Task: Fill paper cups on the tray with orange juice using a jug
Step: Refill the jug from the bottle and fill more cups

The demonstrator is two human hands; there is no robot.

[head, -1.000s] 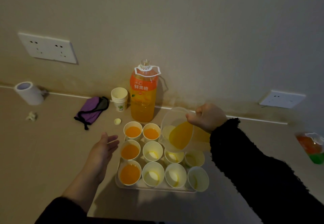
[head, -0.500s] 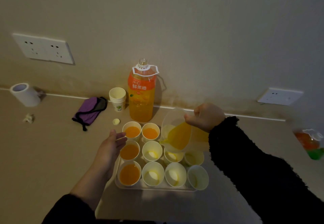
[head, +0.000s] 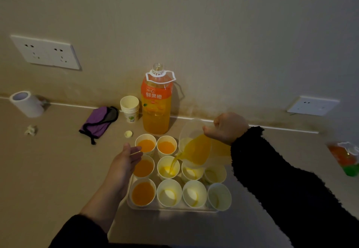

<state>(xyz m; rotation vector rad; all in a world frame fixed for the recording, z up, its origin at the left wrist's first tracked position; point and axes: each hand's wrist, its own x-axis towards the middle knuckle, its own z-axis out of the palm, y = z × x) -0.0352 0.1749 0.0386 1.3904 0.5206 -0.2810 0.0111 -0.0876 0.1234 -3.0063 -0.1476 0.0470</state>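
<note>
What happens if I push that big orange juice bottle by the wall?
The juice bottle looks mostly full, so it is probably heavy and hard to slide. It is tall, so a high push might tip it. Its neck looks uncapped, so juice would likely spill.

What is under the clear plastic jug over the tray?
The tilted clear plastic jug pours orange juice into the second white paper cup of the middle row; the third cup sits below its base. Back-row spots beneath it are covered.
</note>
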